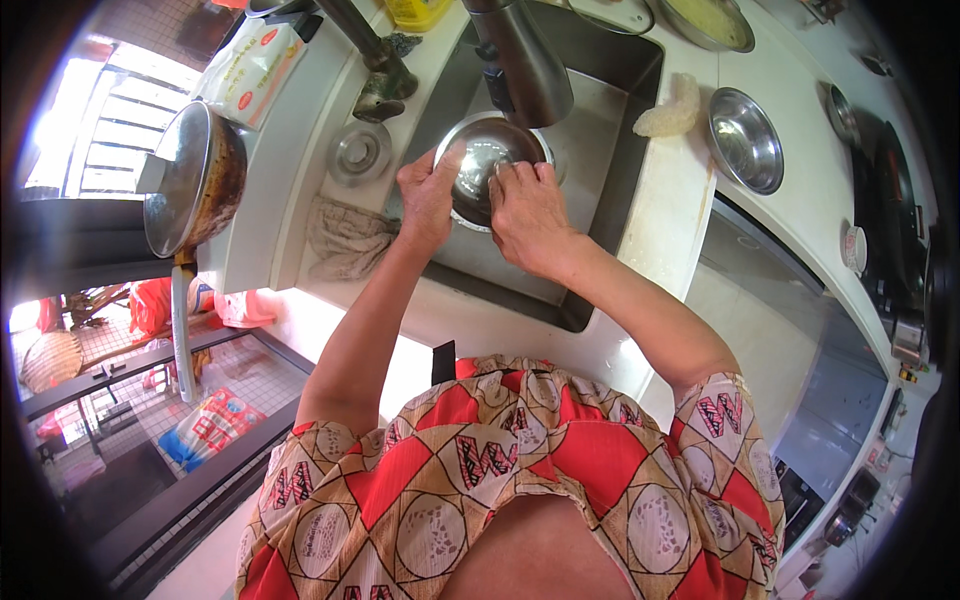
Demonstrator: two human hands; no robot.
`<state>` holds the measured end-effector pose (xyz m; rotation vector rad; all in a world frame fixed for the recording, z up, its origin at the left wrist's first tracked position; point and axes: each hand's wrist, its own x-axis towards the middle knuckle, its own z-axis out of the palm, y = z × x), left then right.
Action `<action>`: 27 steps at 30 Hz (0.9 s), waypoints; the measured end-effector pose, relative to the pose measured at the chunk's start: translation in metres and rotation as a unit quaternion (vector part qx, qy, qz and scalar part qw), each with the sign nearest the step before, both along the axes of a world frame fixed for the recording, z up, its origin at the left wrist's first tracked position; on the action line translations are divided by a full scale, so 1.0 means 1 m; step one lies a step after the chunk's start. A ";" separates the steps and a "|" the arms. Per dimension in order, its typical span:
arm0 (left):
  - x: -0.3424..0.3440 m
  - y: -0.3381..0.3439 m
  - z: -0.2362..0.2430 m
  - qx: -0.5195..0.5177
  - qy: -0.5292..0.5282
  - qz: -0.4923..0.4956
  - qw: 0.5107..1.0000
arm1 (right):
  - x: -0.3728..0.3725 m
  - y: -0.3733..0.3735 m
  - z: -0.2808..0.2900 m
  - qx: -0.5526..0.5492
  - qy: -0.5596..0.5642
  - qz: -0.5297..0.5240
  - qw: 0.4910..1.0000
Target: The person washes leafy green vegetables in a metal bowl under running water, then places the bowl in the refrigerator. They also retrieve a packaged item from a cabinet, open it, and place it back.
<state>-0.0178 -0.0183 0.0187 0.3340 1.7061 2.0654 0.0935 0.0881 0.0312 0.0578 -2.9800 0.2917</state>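
Observation:
A shiny steel bowl (480, 150) is held over the dark-rimmed sink (600, 230), below the dark faucet (530, 75). My left hand (428, 205) grips its left rim, thumb on top. My right hand (532, 218) reaches over the bowl's near right side with fingers bent and pressed together against the inside. Whatever those fingers pinch, if anything, is hidden. I cannot make out any water running from the faucet.
A grey rag (345, 240) and a round glass lid (359, 154) lie left of the sink. On the right counter are a pale loofah-like sponge (670, 108) and another steel bowl (746, 140). A lidded pan (190, 180) sits at the far left, its handle projecting.

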 end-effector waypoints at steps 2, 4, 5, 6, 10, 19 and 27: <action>0.003 0.001 -0.001 0.011 -0.014 0.008 1.000 | 0.001 0.001 -0.001 -0.028 0.004 0.017 0.999; 0.005 0.002 -0.001 0.031 -0.034 0.023 0.999 | -0.001 0.005 -0.002 -0.016 0.046 0.018 0.999; 0.004 0.002 -0.001 0.027 -0.028 0.014 0.999 | -0.003 0.008 -0.002 0.010 0.070 0.009 0.997; 0.004 0.002 -0.001 0.023 -0.021 0.006 0.999 | -0.004 0.009 -0.001 0.041 0.094 -0.008 0.995; 0.001 0.003 -0.001 0.028 -0.026 0.006 0.999 | -0.005 0.003 0.000 0.052 0.008 -0.012 0.999; 0.006 0.008 -0.001 0.057 -0.061 0.005 0.997 | 0.002 -0.038 -0.006 -0.252 0.136 -0.016 0.958; -0.004 -0.005 -0.001 0.042 -0.017 -0.026 0.999 | 0.016 0.008 -0.001 0.077 0.047 0.038 0.995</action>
